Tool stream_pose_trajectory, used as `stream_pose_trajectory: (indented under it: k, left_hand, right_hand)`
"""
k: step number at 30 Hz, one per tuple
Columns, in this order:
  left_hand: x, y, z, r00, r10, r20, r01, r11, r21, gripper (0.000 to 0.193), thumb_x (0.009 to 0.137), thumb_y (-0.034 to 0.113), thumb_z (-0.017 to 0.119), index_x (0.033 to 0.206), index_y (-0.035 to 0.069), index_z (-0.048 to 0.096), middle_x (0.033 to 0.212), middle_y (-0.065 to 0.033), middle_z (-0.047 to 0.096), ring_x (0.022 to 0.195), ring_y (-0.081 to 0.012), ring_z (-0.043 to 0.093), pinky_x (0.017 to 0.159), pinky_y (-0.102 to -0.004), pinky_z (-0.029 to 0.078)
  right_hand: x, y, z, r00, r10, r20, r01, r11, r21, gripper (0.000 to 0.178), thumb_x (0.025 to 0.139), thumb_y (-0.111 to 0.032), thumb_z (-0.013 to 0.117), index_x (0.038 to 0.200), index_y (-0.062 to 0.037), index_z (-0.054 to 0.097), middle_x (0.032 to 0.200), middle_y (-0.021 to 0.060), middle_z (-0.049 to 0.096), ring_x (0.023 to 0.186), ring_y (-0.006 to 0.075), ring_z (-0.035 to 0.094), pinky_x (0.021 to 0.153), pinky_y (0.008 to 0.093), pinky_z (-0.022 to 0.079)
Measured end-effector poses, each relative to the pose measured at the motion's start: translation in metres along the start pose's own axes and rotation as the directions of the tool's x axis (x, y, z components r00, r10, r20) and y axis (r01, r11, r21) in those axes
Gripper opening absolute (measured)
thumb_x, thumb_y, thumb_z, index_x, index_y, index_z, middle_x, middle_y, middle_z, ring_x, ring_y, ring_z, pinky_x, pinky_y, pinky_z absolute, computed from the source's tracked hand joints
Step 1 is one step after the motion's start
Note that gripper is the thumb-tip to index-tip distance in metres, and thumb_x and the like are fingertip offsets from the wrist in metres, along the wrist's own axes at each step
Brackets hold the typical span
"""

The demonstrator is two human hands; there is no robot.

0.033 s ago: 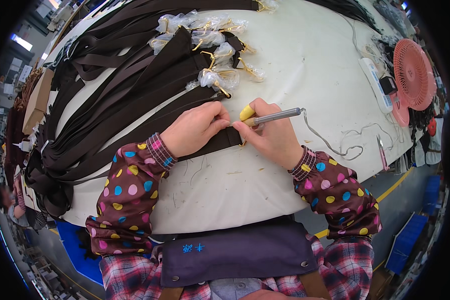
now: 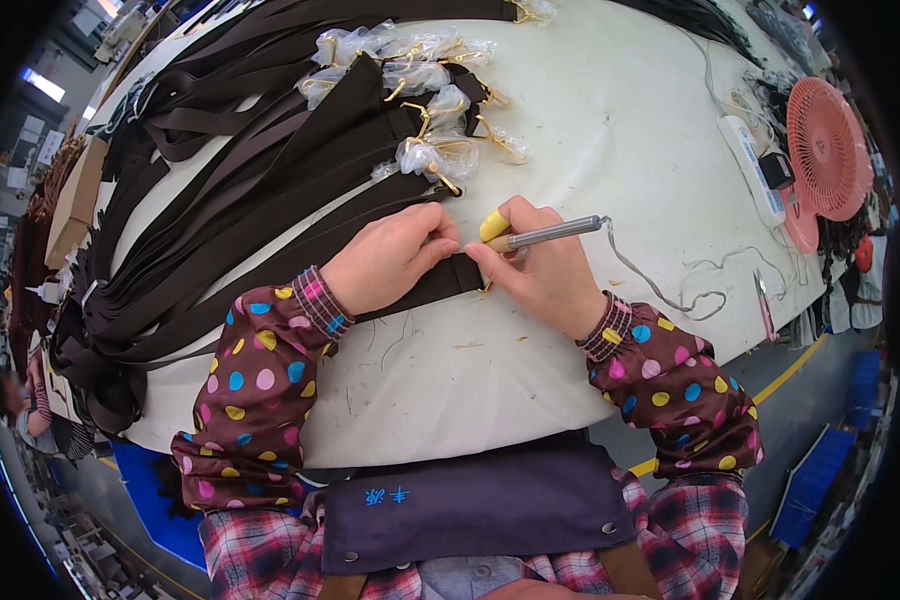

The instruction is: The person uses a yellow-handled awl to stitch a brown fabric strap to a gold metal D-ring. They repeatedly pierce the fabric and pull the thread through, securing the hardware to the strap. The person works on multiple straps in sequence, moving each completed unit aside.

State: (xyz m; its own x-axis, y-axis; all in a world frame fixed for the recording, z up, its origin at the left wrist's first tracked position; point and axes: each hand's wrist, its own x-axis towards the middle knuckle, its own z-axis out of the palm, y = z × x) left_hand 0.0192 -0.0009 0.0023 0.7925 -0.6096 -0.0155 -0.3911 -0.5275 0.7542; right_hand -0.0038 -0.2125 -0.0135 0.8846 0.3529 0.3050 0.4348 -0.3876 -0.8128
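My left hand [image 2: 395, 258] rests over the end of a dark brown strap [image 2: 410, 292], thumb and forefinger pinched together. What lies in that pinch is too small to make out. My right hand [image 2: 550, 270], with a yellow cover on one fingertip, grips a pen-shaped tool [image 2: 555, 232] with a grey barrel and a thin cord at its back end. The tool slants toward the strap end; its tip is hidden by my fingers. Both hands' fingertips nearly meet there. A bit of gold metal [image 2: 486, 287] shows at the strap's end.
Many dark straps [image 2: 260, 190] spread over the left of the white table [image 2: 530, 400], with gold hooks in clear plastic wrap [image 2: 435, 157]. To the right are a pink fan [image 2: 825, 145], a white power strip [image 2: 750, 170], the loose grey cord and pink-handled snips [image 2: 765, 305]. Blue crates [image 2: 812, 485] stand beyond.
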Motion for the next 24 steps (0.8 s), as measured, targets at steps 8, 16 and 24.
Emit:
stream_pose_trajectory:
  k: [8,16,24]
  left_hand:
    - [-0.003,0.020,-0.001,0.981,-0.192,-0.024,0.193,0.980,0.043,0.024,0.089,0.023,0.067,0.097,0.004,0.056,0.094,-0.0098,0.062,0.087,-0.0257,0.064,0.076,-0.0347,0.051]
    - [-0.006,0.026,0.008,0.989,-0.149,-0.021,0.151,0.981,0.125,0.034,0.081,0.031,0.077,0.094,0.006,0.058,0.091,-0.0055,0.063,0.081,-0.0198,0.064,0.071,-0.0323,0.051]
    - [-0.007,0.010,0.006,0.959,-0.244,-0.145,0.246,0.969,-0.004,0.024,0.088,0.025,0.070,0.089,0.004,0.061,0.083,-0.0086,0.064,0.075,-0.0205,0.064,0.066,-0.0327,0.049]
  right_hand:
    - [-0.002,-0.004,-0.010,1.000,-0.026,-0.010,0.025,0.998,-0.054,0.019,0.089,-0.010,0.069,0.092,0.0014,0.054,0.078,0.0100,0.064,0.071,0.0164,0.065,0.062,0.0267,0.050]
    - [-0.009,0.017,-0.012,0.993,-0.087,-0.084,0.083,0.995,-0.058,0.014,0.090,-0.005,0.065,0.103,-0.0020,0.062,0.088,0.0105,0.063,0.078,0.0203,0.061,0.071,0.0308,0.049]
    - [-0.007,0.013,-0.013,0.970,-0.237,-0.059,0.227,0.963,-0.144,0.014,0.085,-0.002,0.068,0.097,-0.0027,0.060,0.082,0.0116,0.059,0.073,0.0274,0.058,0.066,0.0335,0.048]
